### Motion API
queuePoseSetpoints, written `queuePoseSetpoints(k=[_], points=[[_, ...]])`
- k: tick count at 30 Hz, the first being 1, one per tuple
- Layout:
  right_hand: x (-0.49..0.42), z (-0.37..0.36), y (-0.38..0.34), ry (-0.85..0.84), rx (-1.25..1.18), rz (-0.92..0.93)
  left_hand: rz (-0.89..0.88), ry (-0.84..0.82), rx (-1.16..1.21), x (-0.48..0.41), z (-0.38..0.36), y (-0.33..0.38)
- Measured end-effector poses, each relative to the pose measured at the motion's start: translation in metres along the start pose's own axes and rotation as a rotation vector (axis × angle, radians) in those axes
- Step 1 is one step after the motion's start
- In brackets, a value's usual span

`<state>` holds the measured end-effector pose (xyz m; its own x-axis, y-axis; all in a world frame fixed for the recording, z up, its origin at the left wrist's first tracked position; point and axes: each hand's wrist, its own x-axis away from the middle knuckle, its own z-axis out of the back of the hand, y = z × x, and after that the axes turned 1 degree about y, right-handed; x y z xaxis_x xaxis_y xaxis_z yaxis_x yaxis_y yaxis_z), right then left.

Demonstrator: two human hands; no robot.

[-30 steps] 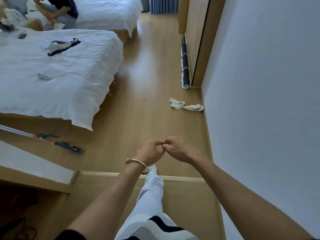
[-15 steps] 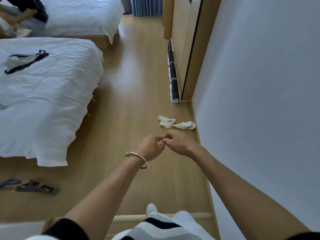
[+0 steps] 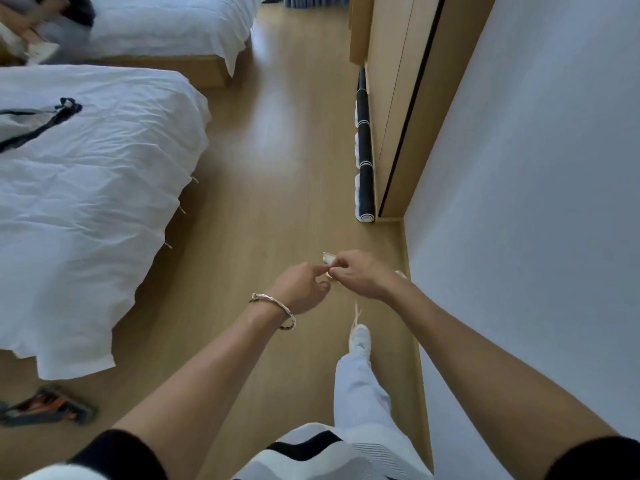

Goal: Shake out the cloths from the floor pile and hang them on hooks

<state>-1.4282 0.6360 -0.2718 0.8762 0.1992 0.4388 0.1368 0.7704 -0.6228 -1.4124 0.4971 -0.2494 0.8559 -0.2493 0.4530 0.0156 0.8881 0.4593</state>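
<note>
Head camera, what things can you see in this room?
beds: two, white, left
bag: one, grey with dark straps, near bed
tool: one, orange and dark, floor bottom left
wardrobe: one, wooden, right
rolled mat: one, dark with white stripes, beside wardrobe
cloths: two visible bits, white, floor, behind grips
shoe: one, white, own foot
bracelet: one, pale metal, left wrist
left grip: one, bare, fingertips touching right grip
right grip: one, bare, in front of cloths

wht bed (image 3: 97, 188), rolled mat (image 3: 365, 161) nr wardrobe (image 3: 398, 98)

Left hand (image 3: 302, 287), right hand (image 3: 363, 276) extended forward, fingers curled, fingertips touching each other.
</note>
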Motion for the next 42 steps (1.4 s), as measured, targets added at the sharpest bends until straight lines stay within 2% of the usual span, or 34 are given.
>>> queuePoseSetpoints(k=[4,7,10,15,25,34,42], points=[[-0.096,0.056,0.015,-0.027,0.008,0.046,0.07,0.045,0.016,-0.1,0.019,0.015],[-0.145,0.085,0.04,-0.076,0.028,0.016,0.081,-0.055,-0.031,-0.166,0.026,0.032],[-0.194,0.108,0.069,-0.127,0.052,-0.006,0.083,-0.047,-0.016,-0.233,0.026,0.038],[-0.264,0.12,0.127,-0.169,0.05,-0.091,0.024,-0.128,-0.033,-0.333,-0.011,0.038],[-0.357,0.006,0.264,-0.347,-0.122,-0.347,0.02,-0.426,-0.113,-0.452,-0.16,-0.032],[-0.439,-0.115,0.358,-0.377,-0.191,-0.418,0.035,-0.503,-0.18,-0.528,-0.275,-0.119],[-0.494,-0.219,0.456,-0.405,-0.13,-0.485,-0.143,-0.514,-0.28,-0.591,-0.377,-0.181]])
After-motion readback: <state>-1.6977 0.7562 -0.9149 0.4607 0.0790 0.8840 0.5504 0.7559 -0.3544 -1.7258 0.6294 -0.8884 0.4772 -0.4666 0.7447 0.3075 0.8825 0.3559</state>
